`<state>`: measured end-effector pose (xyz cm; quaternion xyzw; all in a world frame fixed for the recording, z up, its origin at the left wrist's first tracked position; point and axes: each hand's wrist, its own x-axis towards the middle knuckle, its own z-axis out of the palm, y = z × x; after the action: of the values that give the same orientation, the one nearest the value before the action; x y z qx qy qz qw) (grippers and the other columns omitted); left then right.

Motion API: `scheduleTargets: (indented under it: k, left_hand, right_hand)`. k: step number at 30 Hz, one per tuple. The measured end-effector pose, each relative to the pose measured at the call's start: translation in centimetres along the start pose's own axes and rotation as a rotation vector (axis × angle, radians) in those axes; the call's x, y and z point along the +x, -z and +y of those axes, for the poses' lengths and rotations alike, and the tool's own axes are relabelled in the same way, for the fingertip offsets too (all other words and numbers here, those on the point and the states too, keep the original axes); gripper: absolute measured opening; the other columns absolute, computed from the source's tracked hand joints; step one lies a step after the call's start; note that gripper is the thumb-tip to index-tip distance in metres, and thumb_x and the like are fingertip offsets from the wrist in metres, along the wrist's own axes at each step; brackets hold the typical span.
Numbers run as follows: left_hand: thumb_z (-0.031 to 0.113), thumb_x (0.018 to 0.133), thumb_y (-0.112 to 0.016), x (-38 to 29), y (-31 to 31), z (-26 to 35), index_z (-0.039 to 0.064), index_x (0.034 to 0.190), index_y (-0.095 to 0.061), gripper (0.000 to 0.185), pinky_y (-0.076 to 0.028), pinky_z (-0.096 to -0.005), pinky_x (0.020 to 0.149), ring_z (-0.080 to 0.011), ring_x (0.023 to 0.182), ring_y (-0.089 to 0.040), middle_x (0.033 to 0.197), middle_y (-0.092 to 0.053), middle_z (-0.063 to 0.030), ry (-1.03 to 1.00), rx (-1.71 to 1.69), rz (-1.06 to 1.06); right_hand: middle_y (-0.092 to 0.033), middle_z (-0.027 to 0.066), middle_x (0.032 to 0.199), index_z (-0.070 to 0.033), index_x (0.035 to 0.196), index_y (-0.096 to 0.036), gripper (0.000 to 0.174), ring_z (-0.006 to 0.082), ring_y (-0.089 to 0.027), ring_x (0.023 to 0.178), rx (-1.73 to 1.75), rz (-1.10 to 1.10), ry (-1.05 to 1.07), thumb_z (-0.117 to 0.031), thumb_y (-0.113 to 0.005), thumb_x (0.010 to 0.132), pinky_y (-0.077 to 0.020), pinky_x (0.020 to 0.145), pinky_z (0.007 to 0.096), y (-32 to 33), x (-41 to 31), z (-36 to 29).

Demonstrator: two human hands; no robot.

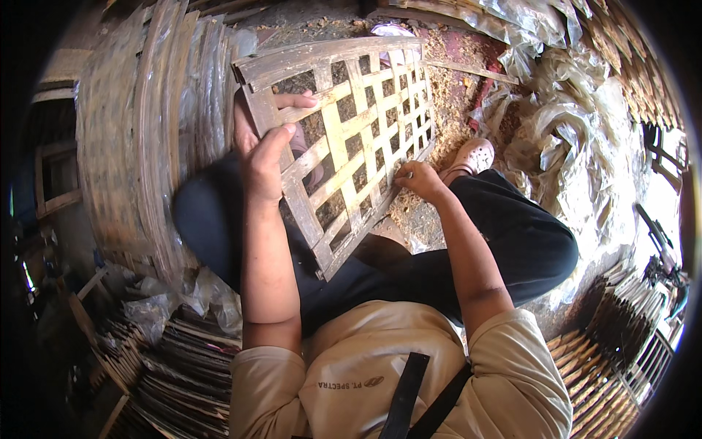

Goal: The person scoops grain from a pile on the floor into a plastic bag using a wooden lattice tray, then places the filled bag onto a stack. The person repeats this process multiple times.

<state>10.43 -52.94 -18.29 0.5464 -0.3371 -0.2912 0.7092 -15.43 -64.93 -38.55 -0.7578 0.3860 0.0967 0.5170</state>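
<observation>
A woven bamboo lattice panel (351, 131) with a weathered wooden frame is held tilted above the person's lap. My left hand (266, 151) grips its left rail, the thumb in front and the other fingers reaching round to the lattice. At the lower rail, my right hand (419, 178) has its fingers curled against the edge in a pinch. Whether a small piece sits between those fingertips is too small to tell. Yellowish strips cross over and under each other with square gaps between them. Part of the left hand is hidden behind the rail.
Flat panels (159, 126) stand stacked on the left. Crumpled plastic sheeting (565, 142) heaps up on the right. Wood shavings (455, 99) litter the floor around a pink clog (474, 156). More slatted panels (186, 367) are piled behind at lower left.
</observation>
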Motion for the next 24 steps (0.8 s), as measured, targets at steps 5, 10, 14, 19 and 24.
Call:
scheduleTargets:
  k: [5,10,14,19,24]
  left_hand:
    - [-0.001,0.076,-0.044,-0.1,-0.1,0.1,-0.003,0.121,-0.037,0.045,-0.038,-0.0446,0.104,-0.0312,0.104,-0.060,0.099,-0.065,-0.0204,-0.031,0.001,-0.040]
    - [-0.001,0.076,-0.044,-0.2,0.1,-0.1,-0.003,0.119,-0.038,0.043,-0.038,-0.0441,0.104,-0.0302,0.105,-0.059,0.099,-0.065,-0.0197,-0.030,-0.017,-0.040]
    - [-0.002,0.076,-0.043,0.0,0.4,-0.6,-0.002,0.119,-0.038,0.043,-0.038,-0.0422,0.103,-0.0286,0.105,-0.059,0.099,-0.065,-0.0186,-0.058,-0.014,0.001]
    - [0.000,0.078,-0.044,0.2,0.6,-0.8,-0.004,0.124,-0.036,0.047,-0.038,-0.0437,0.104,-0.0343,0.111,-0.059,0.105,-0.063,-0.0228,-0.052,0.060,0.013]
    - [-0.002,0.077,-0.044,-0.1,0.3,-0.7,-0.002,0.121,-0.037,0.044,-0.039,-0.0397,0.099,-0.0271,0.104,-0.059,0.098,-0.065,-0.0187,-0.039,-0.012,0.073]
  right_hand:
    - [-0.068,0.0117,0.094,-0.007,0.090,-0.070,0.022,0.0298,-0.061,0.099,-0.377,0.106,0.132,-0.026,-0.065,0.081,-0.0437,0.089,0.0438,-0.6,0.3,0.0]
    - [-0.066,0.0129,0.103,-0.005,0.093,-0.064,0.024,0.0315,-0.059,0.104,-0.370,0.301,0.060,-0.027,-0.054,0.088,-0.0431,0.088,0.0454,-2.4,0.1,0.2]
    - [-0.065,0.0147,0.114,-0.002,0.096,-0.063,0.030,0.0362,-0.061,0.101,0.026,0.222,-0.166,-0.029,-0.048,0.094,-0.0481,0.085,0.0448,-1.2,0.8,0.6]
    - [-0.059,0.0146,0.122,-0.006,0.110,-0.059,0.027,0.0341,-0.059,0.106,-0.352,0.064,0.016,-0.023,-0.046,0.094,-0.0458,0.091,0.0450,-0.2,-3.2,-2.0]
    - [-0.054,0.0148,0.129,-0.002,0.126,-0.054,0.041,0.0329,-0.051,0.118,-0.594,-0.025,0.025,-0.023,-0.056,0.090,-0.0433,0.097,0.0454,-1.3,-6.9,-6.6]
